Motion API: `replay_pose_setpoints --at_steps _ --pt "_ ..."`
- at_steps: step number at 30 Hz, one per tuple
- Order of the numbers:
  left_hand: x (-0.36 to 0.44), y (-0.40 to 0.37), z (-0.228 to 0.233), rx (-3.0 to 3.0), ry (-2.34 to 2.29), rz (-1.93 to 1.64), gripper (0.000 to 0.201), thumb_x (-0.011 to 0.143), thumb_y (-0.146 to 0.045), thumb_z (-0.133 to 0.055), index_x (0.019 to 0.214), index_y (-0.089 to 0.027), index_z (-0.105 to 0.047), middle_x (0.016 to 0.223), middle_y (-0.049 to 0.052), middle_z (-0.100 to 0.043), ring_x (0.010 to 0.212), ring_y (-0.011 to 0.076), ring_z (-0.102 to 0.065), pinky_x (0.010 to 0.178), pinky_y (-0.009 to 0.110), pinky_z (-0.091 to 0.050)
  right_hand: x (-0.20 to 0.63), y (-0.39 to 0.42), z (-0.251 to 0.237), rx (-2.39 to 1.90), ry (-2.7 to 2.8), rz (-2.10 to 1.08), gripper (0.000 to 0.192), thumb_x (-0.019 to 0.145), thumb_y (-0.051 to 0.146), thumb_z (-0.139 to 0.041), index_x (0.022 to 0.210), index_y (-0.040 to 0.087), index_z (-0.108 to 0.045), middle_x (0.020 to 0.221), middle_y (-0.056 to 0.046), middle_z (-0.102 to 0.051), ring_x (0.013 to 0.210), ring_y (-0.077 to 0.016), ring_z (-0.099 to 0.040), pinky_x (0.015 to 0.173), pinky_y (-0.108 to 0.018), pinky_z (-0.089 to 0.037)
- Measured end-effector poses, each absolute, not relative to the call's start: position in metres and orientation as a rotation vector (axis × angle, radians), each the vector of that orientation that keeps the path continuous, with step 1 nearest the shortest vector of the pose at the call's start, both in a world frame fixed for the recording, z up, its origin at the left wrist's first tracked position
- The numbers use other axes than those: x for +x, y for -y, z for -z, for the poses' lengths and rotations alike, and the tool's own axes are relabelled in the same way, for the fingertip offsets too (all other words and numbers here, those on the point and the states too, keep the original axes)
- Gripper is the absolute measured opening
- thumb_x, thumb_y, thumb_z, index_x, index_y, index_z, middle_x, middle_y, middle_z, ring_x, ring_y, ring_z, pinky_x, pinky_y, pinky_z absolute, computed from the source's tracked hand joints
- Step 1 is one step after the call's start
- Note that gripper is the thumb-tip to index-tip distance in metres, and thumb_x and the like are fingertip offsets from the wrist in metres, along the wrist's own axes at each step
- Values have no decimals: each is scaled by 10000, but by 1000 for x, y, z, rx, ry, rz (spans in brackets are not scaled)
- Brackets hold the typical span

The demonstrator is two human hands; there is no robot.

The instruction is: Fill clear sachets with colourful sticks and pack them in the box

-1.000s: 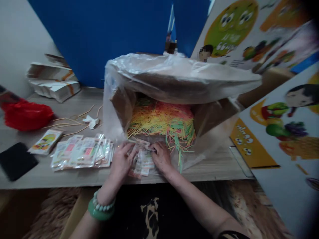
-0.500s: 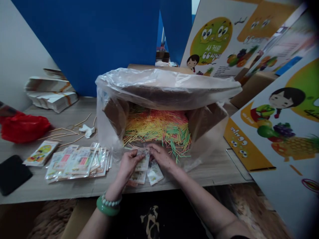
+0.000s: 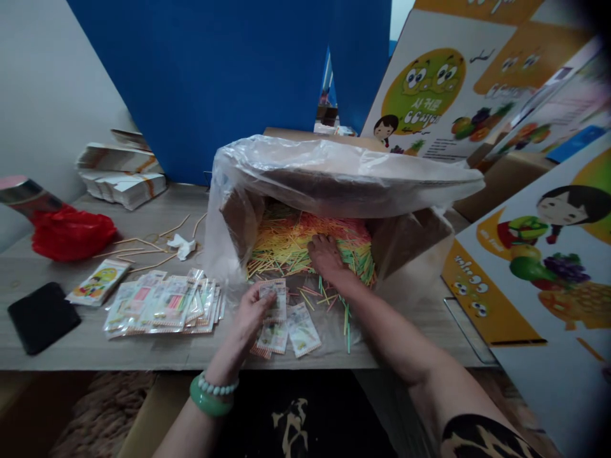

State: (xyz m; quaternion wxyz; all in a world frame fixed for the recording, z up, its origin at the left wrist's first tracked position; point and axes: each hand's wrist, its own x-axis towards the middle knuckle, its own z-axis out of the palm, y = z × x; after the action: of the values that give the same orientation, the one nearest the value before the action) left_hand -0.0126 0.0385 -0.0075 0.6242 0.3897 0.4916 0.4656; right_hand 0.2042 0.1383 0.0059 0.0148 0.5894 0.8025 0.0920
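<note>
The left hand (image 3: pixel 252 312) holds 1 small packet (image 3: pixel 273 299) at the table (image 3: pixel 143 353) edge. The right hand (image 3: pixel 326 256) lies palm-down on the coloured sticks (image 3: pixel 286 238) inside the cardboard box (image 3: pixel 238 213) — whether it grips any, I cannot tell.

Dim, soft indoor light with a wide-angle warp

Glare whitens the plastic bag (image 3: pixel 344 168) over the box; its interior sits in shadow. The printed panels (image 3: pixel 539 127) at right smear toward the darkened corner, straight edges bow outward, and the foreground falls murky.
</note>
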Motion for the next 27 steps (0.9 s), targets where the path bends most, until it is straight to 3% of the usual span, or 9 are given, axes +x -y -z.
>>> replay_pose_setpoints --at_steps 7,11,16,23,27 --pt "-13 -37 7 810 -1061 -1027 317 640 -380 -788 845 -149 -714 740 29 -707 623 147 -604 612 250 -474 219 -142 -13 2045 -2399 -366 343 896 47 -364 1118 63 -625 1109 -200 -651 1096 -294 -544 1056 -446 -288" --pt "-15 -37 5 816 -1069 -1071 285 637 -364 -791 806 -146 -721 741 32 -713 643 150 -610 634 250 -477 218 -136 -36 2234 -2277 -188 315 933 124 -358 1136 95 -597 1050 -185 -680 1038 -288 -589 911 -374 -392" --pt "-14 -37 3 872 -1107 -1068 231 655 -351 -772 757 -152 -715 708 16 -698 613 138 -587 612 238 -455 207 -127 -40 2129 -2259 15 338 946 139 -374 1239 138 -542 1043 -157 -689 958 -252 -624 822 -339 -409" --pt "-14 -35 1 883 -1123 -1019 274 675 -356 -749 862 -156 -743 778 42 -732 706 180 -640 696 280 -489 187 -117 -8 1879 -2423 -228 284 942 143 -425 1133 127 -634 1172 -200 -613 1132 -311 -519 921 -434 -368" --pt "-15 -36 -3 876 -1130 -1039 247 662 -347 -755 814 -152 -747 788 52 -736 716 184 -641 689 281 -493 174 -122 -3 1802 -2491 -312 284 925 114 -436 1138 96 -622 1144 -214 -609 1095 -317 -513 907 -441 -368"
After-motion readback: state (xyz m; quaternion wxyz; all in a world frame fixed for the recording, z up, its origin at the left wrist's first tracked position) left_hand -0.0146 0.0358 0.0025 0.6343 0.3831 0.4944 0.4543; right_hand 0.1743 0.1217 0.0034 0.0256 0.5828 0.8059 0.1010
